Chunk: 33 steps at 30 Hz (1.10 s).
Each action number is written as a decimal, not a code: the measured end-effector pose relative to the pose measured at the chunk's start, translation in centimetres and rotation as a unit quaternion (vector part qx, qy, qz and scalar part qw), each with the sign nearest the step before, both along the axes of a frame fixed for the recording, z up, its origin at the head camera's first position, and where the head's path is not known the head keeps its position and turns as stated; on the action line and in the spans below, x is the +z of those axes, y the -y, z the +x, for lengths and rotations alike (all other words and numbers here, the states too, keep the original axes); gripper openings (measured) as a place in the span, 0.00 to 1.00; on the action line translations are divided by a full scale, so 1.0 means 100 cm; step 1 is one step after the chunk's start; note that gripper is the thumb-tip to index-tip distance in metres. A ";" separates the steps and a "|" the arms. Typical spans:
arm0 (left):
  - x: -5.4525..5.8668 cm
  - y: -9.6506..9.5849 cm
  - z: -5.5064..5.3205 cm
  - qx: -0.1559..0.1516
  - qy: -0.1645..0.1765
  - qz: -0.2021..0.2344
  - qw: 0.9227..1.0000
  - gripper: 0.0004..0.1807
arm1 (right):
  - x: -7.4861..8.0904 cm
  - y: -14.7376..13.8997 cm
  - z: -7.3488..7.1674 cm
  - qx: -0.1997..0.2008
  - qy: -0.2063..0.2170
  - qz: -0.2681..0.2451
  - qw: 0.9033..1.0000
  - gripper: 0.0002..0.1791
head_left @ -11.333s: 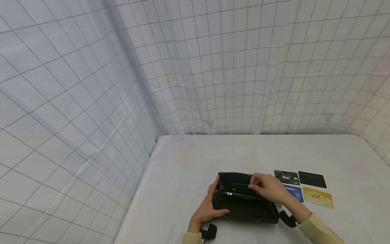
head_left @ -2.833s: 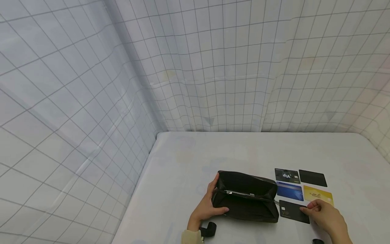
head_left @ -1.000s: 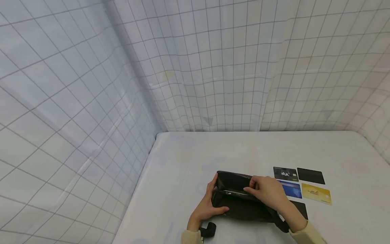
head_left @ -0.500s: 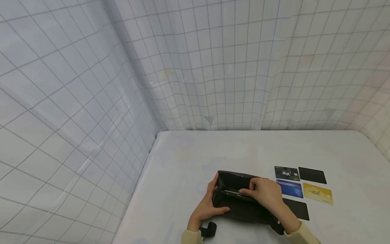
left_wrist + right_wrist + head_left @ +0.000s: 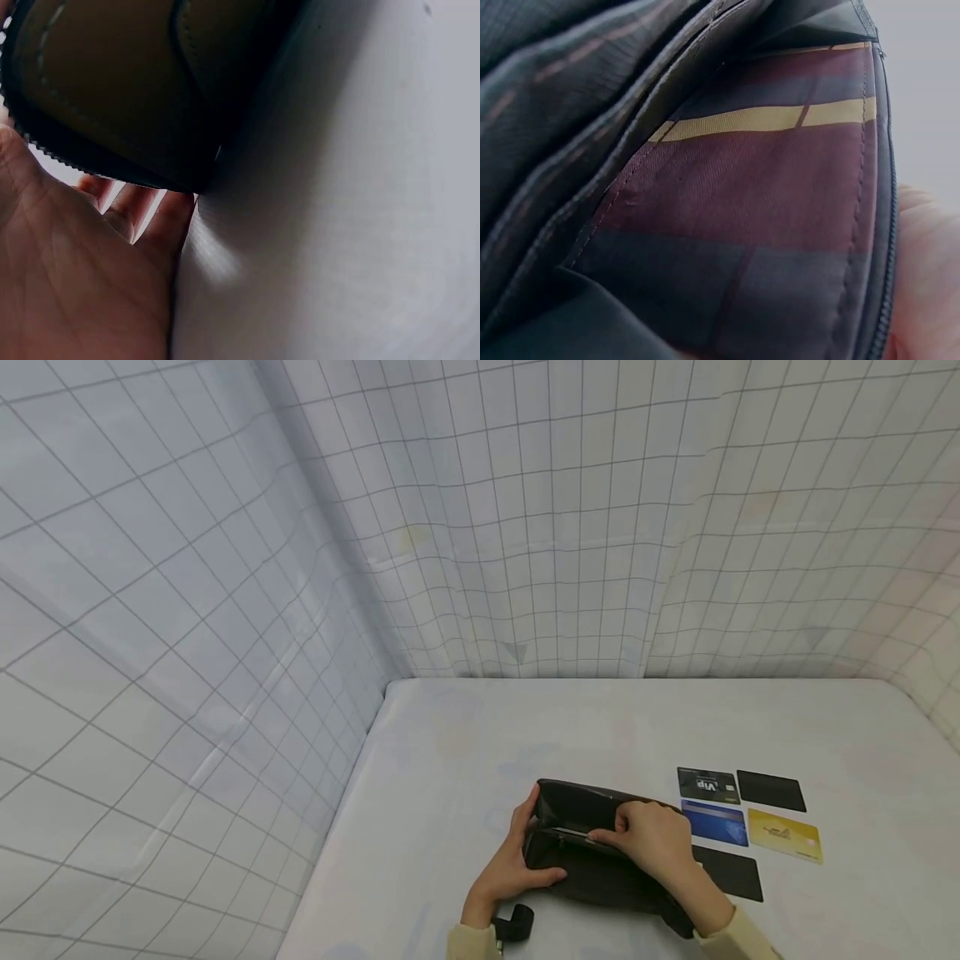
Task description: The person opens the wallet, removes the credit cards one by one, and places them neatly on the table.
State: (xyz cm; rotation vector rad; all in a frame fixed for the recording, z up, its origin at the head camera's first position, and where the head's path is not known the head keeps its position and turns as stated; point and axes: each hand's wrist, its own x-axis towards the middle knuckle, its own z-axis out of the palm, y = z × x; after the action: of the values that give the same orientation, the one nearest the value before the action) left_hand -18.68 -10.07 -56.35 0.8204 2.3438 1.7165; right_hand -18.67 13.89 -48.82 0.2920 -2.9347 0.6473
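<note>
A long black zip-around wallet (image 5: 600, 872) lies unzipped and spread on the white table. My left hand (image 5: 513, 860) grips its left end, thumb over the front edge and fingers behind. In the left wrist view, these fingers (image 5: 135, 210) pass behind the wallet's zipped corner (image 5: 112, 82). My right hand (image 5: 656, 843) reaches into the right half and pinches at the middle divider, thumb in front and fingers curled; its fingertips are partly hidden. The right wrist view shows stacked card slots (image 5: 577, 142) beside a maroon, grey and yellow striped lining (image 5: 742, 180).
Several cards lie to the wallet's right: a dark VIP card (image 5: 708, 785), a plain black card (image 5: 771, 791), a blue card (image 5: 715, 822), a yellow card (image 5: 785, 836) and another dark card (image 5: 731, 874) partly behind my right wrist. Gridded white curtains (image 5: 510, 527) stand behind.
My right hand has let go of the nearest dark card, leaving it on the table, and moved left into the wallet. Lately it has shifted only slightly. My left hand keeps its grip.
</note>
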 end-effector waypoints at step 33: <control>0.000 0.000 -0.001 -0.006 -0.015 -0.002 1.000 0.62 | -0.004 0.000 -0.005 0.003 -0.055 0.007 0.998 0.22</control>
State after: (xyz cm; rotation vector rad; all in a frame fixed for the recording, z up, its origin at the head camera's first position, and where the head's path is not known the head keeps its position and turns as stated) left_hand -18.73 -10.08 -56.33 0.8649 2.3550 1.7062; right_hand -19.20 13.89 -49.26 0.3278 -2.8358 0.5908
